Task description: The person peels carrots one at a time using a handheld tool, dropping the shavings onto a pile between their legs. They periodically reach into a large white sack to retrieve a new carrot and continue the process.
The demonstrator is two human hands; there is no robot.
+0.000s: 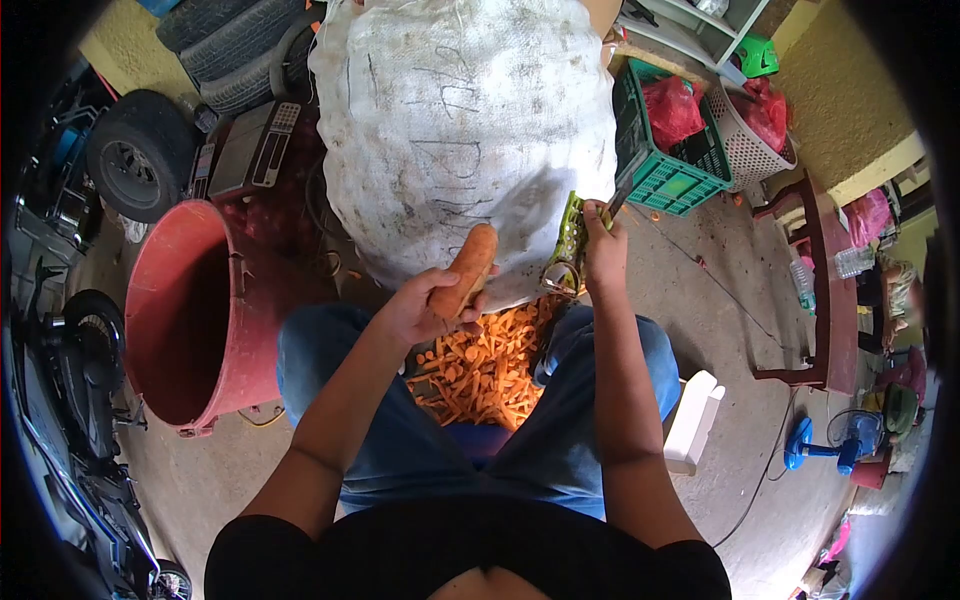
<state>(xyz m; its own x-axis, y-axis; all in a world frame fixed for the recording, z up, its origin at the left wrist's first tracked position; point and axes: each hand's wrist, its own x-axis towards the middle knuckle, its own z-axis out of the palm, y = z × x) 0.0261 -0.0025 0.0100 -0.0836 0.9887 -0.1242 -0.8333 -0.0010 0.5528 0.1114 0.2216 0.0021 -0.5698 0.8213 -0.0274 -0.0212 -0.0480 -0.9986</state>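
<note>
My left hand [425, 305] is wrapped round a thick orange carrot [468, 268], which tilts up to the right in front of a big white sack [460, 130]. In my right hand [605, 250] is a yellow-green strip with holes [570, 232], its lower end dark and rounded. A dark blade-like piece [622, 190] sticks out past the fingers of that hand; I cannot tell whether it belongs to the strip. Below both hands, between my knees, lies a heap of cut carrot pieces [490, 365].
To my left stands a large red tub [180, 310], with a wheel [140, 155] and stacked tyres behind it. A green crate [670, 150] and a pale basket [750, 135] hold red bags. At right are a wooden bench [832, 290], a white box [695, 425] and a blue fan [845, 440].
</note>
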